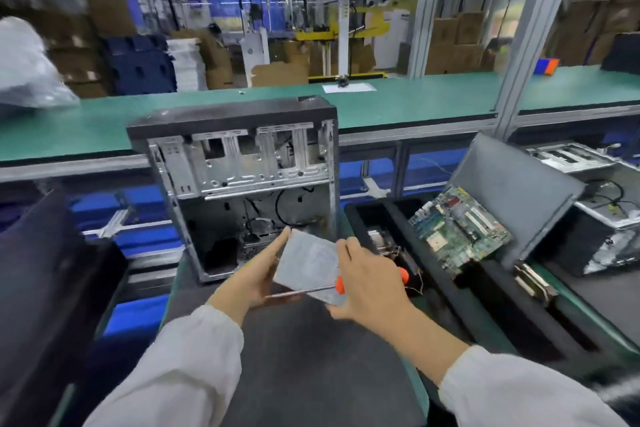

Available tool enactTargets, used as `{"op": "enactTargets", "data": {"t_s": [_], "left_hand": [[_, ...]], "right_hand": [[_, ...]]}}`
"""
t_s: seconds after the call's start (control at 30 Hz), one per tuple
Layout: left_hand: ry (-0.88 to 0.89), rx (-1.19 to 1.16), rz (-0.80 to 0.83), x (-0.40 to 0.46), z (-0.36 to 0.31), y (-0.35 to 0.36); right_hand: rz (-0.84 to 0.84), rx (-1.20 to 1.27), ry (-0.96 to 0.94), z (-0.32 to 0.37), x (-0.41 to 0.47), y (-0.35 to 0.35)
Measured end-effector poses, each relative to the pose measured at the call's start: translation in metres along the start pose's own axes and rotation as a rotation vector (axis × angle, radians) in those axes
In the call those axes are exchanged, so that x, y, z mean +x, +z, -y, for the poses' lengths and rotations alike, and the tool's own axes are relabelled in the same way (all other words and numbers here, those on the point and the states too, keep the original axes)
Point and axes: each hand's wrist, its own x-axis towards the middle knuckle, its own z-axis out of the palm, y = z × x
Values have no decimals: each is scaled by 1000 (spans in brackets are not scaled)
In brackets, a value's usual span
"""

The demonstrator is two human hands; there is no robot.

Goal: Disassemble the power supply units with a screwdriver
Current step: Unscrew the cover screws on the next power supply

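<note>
- Two white sleeves (180, 367) reach forward from the bottom edge, forearms converging toward the middle of the view over a dark mat (311, 357).
- The left hand (256, 274) lies palm up, fingers straight and angled up to the right, supporting the left edge and underside of the power supply (310, 262).
- The right hand (367, 282) grips the power supply's right edge with curled fingers, thumb under its near corner; the same hand holds a screwdriver (311, 291), whose orange handle shows on both sides of the hand and whose metal shaft runs left across the near face of the box.
- The power supply is a grey metal box held tilted in the air, just in front of the open computer case (239, 163). It carries a pale label; the print is too blurred to read.
- The case stands upright on the bench (433, 104), its side off, bare drive bays at the top, loose black cables inside.
- To the right, a green circuit board (460, 225) leans in a black tray (485, 288).
- Beyond, cardboard boxes (450, 38) are stacked behind the green bench; blue wall signs are unreadable.
</note>
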Motion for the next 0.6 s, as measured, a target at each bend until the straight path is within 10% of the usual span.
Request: {"op": "enactTargets", "data": {"t_s": [0.6], "left_hand": [[-38,-147,-97,-24,90,-109]], "right_hand": [[64,23,-292,117,-40,63]]}}
